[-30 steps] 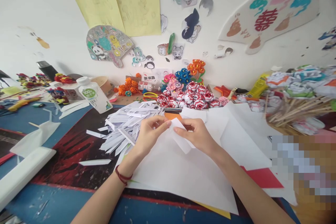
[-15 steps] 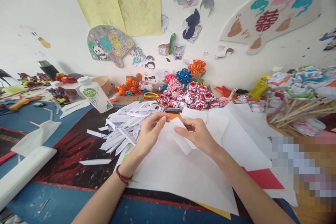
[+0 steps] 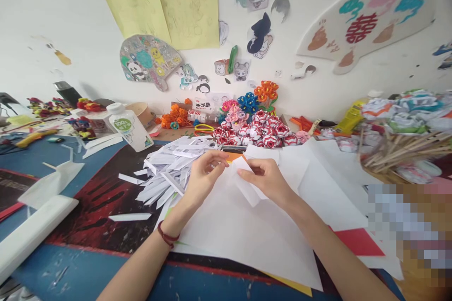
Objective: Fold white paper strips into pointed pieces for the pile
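Spreading beneath everything, the blue counter (image 3: 197, 287) carries a dark mat (image 3: 106, 183) with red markings. Over the mat, and reaching below the hands, lies a large white sheet (image 3: 261, 249). Taking the folded white paper (image 3: 245, 190) as the clock's centre, a heap of white paper strips (image 3: 164, 174) sits at about 9 o'clock, and red-and-white flowers (image 3: 263, 129) cluster at 12, by the wall.

The right hand (image 3: 264, 178) comes in from about 3 o'clock and is closed on the folded paper, its thumb flat across the top face. The left hand (image 3: 205, 176) sits at 9 o'clock, fingers curled, thumb and forefinger a narrow gap apart with nothing seen between them.

A second ago the left thumb touched the paper's upper edge, near 11 o'clock; now it is just beside that edge, apparently off it. The paper itself has hardly moved, held above the sheet and slanting from 11 to 5. I judge that the right hand alone now keeps the fold together, and that the left is free to press or turn the paper.
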`<state>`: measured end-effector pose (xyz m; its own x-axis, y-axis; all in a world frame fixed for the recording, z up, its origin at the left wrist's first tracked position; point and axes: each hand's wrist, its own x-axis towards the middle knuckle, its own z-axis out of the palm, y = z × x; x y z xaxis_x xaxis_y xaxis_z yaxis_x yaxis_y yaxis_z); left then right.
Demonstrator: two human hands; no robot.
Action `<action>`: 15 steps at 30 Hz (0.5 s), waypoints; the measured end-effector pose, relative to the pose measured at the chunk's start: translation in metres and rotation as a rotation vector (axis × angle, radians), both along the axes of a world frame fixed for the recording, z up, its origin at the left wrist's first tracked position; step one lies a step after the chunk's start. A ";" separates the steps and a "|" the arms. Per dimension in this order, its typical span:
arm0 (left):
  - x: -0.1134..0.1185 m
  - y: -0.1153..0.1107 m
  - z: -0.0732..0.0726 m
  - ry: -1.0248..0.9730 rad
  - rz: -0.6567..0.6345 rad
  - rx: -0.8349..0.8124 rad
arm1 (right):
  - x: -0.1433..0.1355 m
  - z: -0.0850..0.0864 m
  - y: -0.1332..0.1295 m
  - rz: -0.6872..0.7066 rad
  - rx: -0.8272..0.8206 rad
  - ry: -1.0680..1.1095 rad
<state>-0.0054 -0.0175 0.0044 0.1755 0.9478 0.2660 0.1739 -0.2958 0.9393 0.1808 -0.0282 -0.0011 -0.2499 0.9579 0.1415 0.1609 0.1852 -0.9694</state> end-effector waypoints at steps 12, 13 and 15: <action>0.004 -0.002 0.001 -0.081 -0.063 -0.093 | 0.001 0.002 0.001 -0.057 0.030 0.048; 0.004 -0.002 0.000 -0.078 -0.067 -0.097 | 0.001 0.002 0.001 -0.069 0.042 0.053; 0.004 -0.002 -0.002 -0.070 -0.070 -0.093 | 0.001 0.003 0.001 -0.081 0.058 0.058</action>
